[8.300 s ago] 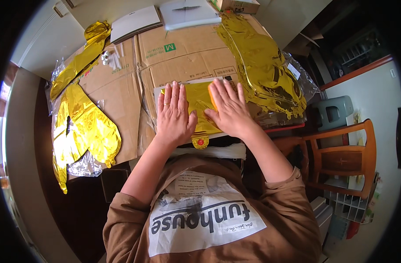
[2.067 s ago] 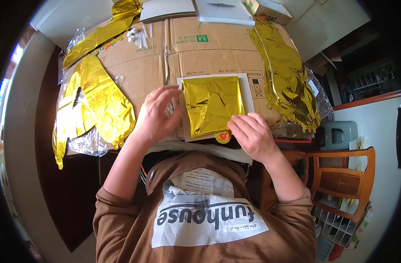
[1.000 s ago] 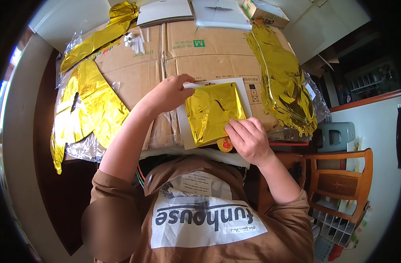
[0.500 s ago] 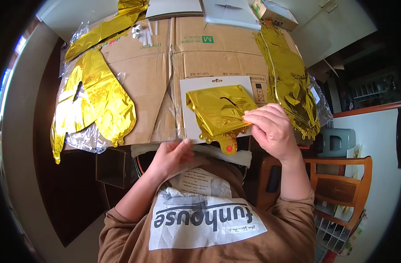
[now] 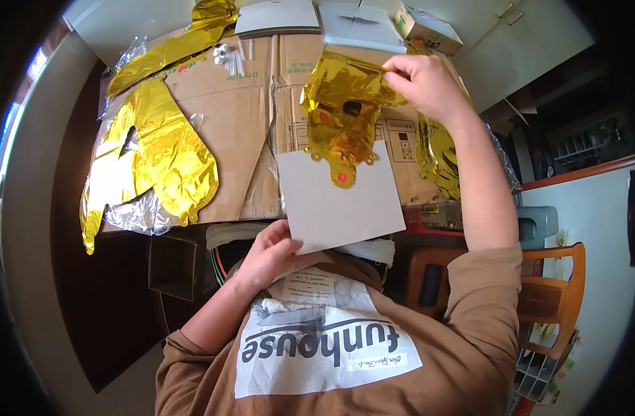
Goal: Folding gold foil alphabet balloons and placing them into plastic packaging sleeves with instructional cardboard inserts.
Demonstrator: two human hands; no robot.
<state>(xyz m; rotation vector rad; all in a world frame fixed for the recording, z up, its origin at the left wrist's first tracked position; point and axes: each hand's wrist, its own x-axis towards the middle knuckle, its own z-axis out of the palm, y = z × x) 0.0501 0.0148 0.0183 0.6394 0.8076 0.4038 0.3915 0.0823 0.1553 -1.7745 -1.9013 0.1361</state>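
Observation:
Pinched in my right hand [image 5: 428, 87] is the upper right corner of a gold foil balloon [image 5: 345, 87], flat and partly folded. It is lifted over the far half of the white card [image 5: 341, 201], its small tab with a red dot hanging toward me. My left hand [image 5: 270, 253] grips the card's near left corner, thumb on top. The card juts past the near edge of the cardboard [image 5: 224, 152]. Another gold foil balloon [image 5: 175, 139], flat and creased, lies at the left on clear plastic wrap.
At the far left lies more gold foil [image 5: 158, 59], near several white sticks [image 5: 233, 61]. A stack of white cards [image 5: 278, 17], a clear plastic sheet [image 5: 359, 28] and a small box [image 5: 428, 29] line the back. More gold foil [image 5: 439, 156] lies under my right forearm. A wooden chair [image 5: 550, 295] stands right.
My right hand has moved up and away, lifting the foil balloon off the card and partly unfolding it. My left hand has taken hold of the card and drawn it toward me.

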